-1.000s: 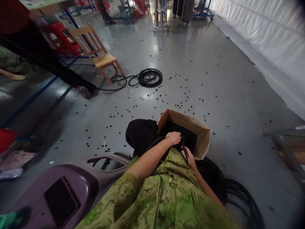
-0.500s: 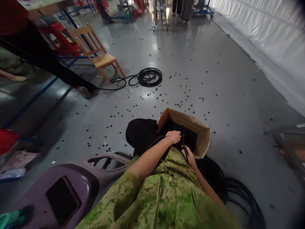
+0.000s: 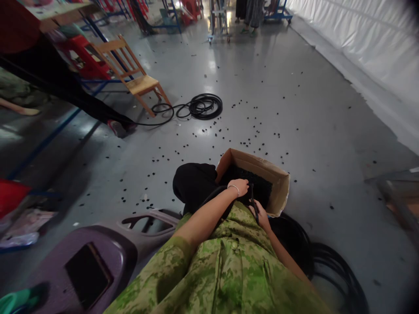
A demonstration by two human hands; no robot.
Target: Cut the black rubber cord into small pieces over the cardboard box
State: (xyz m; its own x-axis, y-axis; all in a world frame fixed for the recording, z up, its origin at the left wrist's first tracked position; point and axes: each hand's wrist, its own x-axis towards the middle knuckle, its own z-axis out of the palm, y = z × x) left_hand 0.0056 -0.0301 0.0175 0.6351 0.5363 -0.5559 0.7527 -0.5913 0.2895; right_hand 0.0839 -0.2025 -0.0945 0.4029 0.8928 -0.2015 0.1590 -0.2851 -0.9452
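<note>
My left hand (image 3: 240, 187), with a bracelet at the wrist, is closed over the cardboard box (image 3: 279, 192); what its fingers grip is too dark and small to make out. Just right of it, my right hand (image 3: 260, 213) is wrapped round a thin dark tool (image 3: 253, 201), whose upper end points toward the left fingertips. Many small black pieces (image 3: 242, 174) lie inside the box. A black hose or cable (image 3: 212, 195) runs under my left forearm, over my dark-clothed leg.
Black coils (image 3: 337, 266) lie at the lower right, another coil (image 3: 206, 107) ahead near a wooden chair (image 3: 144, 83). A purple plastic chair (image 3: 111, 244) with a phone (image 3: 88, 274) stands left. A person's leg (image 3: 72, 98) extends at upper left; small black bits dot the floor.
The view has shifted slightly. Both hands keep nearly the same place and grip over the box.
</note>
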